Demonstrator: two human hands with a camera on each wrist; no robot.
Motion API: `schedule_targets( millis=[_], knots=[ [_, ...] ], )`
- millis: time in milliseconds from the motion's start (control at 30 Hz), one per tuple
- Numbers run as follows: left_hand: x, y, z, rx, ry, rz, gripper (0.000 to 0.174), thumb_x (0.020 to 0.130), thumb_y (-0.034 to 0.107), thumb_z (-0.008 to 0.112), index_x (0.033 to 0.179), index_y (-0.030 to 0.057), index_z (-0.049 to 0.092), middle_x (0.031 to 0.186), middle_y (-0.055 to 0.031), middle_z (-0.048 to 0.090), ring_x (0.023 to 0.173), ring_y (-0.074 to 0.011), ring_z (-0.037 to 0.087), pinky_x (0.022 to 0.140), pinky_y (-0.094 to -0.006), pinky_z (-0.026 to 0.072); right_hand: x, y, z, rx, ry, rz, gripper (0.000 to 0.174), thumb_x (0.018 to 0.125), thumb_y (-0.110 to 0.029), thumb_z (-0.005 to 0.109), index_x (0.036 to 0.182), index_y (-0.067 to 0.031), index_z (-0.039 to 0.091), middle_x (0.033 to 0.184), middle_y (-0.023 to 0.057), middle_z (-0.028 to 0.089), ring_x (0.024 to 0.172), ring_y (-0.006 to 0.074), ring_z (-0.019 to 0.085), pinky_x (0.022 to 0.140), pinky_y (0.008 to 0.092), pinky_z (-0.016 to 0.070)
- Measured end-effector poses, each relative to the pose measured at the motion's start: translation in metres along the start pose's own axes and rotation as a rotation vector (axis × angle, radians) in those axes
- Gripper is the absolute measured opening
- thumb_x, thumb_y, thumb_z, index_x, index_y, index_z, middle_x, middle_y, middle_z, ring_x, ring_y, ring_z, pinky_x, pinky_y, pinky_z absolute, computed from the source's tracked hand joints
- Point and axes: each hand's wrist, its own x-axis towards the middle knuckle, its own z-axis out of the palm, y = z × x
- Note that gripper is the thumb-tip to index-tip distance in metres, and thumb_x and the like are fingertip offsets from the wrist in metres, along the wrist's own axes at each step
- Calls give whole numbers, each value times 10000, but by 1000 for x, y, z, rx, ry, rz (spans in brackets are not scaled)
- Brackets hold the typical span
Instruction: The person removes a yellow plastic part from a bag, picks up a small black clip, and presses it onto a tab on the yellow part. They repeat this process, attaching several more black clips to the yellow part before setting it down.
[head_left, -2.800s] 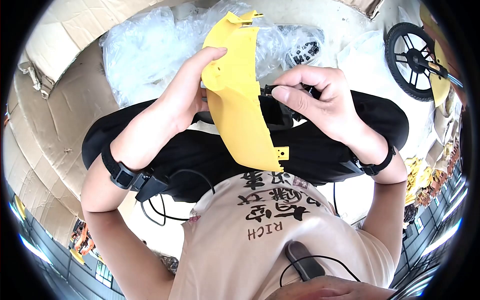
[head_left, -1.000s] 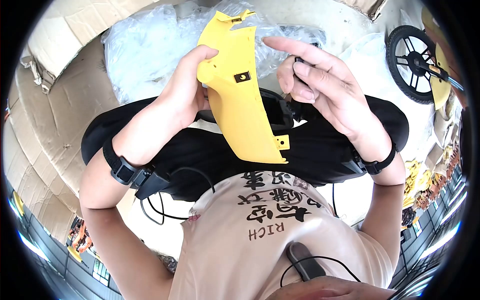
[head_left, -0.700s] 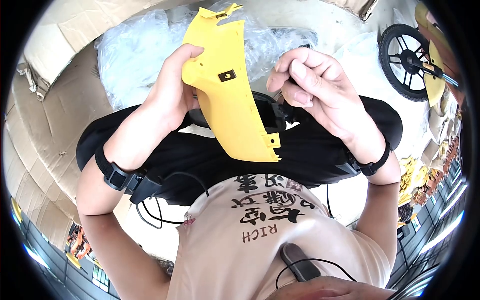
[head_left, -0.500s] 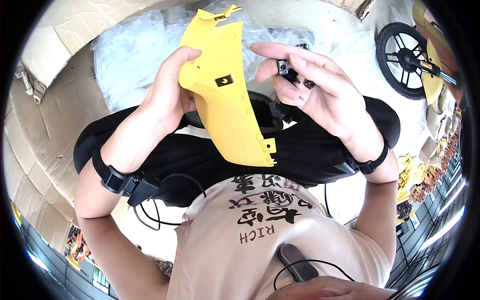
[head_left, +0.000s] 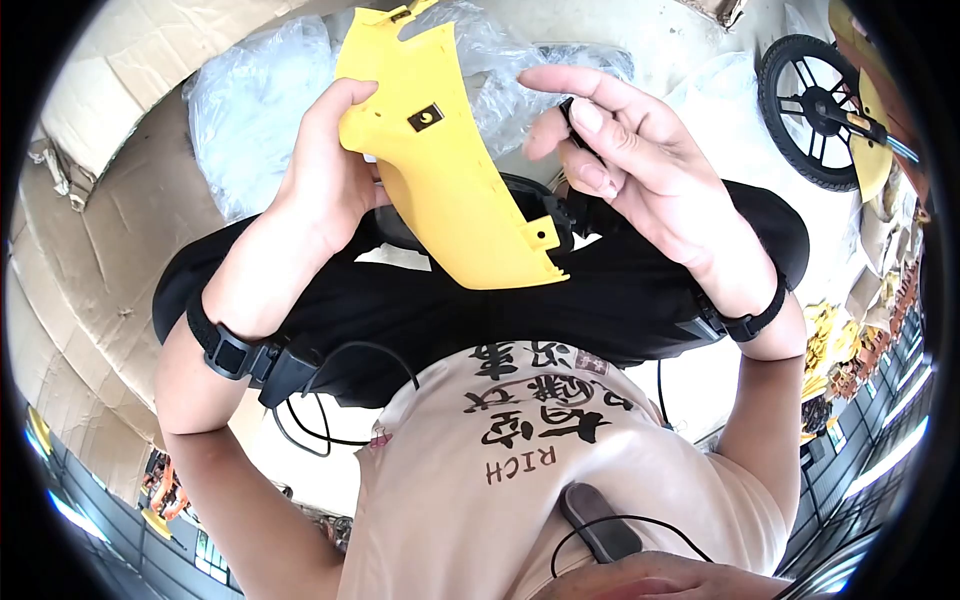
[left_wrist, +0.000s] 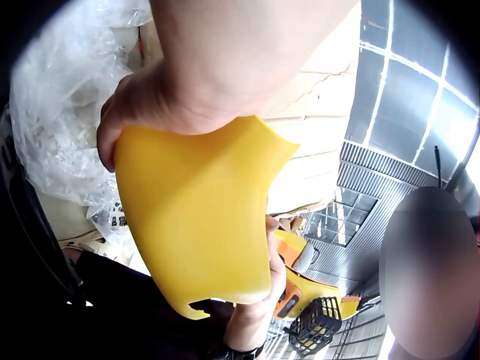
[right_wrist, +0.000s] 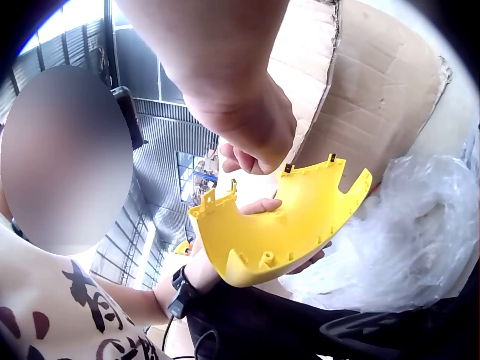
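My left hand (head_left: 330,165) grips a curved yellow plastic panel (head_left: 440,200) by its left edge, thumb on the near face, above the lap. A small black clip (head_left: 426,118) with a round hole sits at the panel's upper right edge. In the right wrist view, dark clips (right_wrist: 289,168) show along the panel's rim, and its ribbed inner side faces that camera. My right hand (head_left: 650,160), off to the panel's right, pinches a small black metal clip (head_left: 578,120) between thumb and fingers, with the index finger extended. The fingers partly hide this clip.
Crumpled clear plastic bags (head_left: 260,110) lie on the floor ahead, beside large cardboard sheets (head_left: 130,240) on the left. A black spoked wheel (head_left: 815,112) stands at the right. Loose yellow parts (head_left: 822,345) are piled farther right.
The right hand has left the panel's edge, where a black clip now shows. Its fingers opened to reveal several clips, then closed on one. The left hand moved the panel left and upward.
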Motion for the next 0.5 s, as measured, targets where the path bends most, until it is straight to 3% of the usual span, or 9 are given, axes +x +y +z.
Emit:
schedule_targets(
  millis=[167,333,433,500],
  knots=[
    [1,-2,-7,-76,163,96,557,926,440,428,1350,83,480,1307,-96,526,1184,-269,531,964,-477,441,-1,1,-5,-42,29,26,289,1038,-217,518,1204,-1,617,1089,111,685,687,64,395,623,184,363],
    [2,-4,-14,-146,195,123,549,943,422,404,1375,87,453,1313,-92,519,1189,-267,531,983,-487,434,-1,7,-7,-86,169,105,283,961,-201,664,1133,23,663,861,2,620,681,46,393,619,181,362],
    [2,-3,-14,-161,190,139,544,946,420,401,1374,88,453,1310,-94,521,1188,-266,529,987,-492,433,0,6,-7,-56,163,156,288,945,-207,687,1107,31,678,767,-41,542,660,49,386,611,179,360],
    [1,-3,-13,-162,188,151,544,946,422,402,1374,88,452,1312,-96,519,1184,-266,529,986,-494,434,1,5,-10,-41,145,170,287,945,-204,688,1108,31,675,776,-30,571,655,48,402,606,176,363]
  ],
)
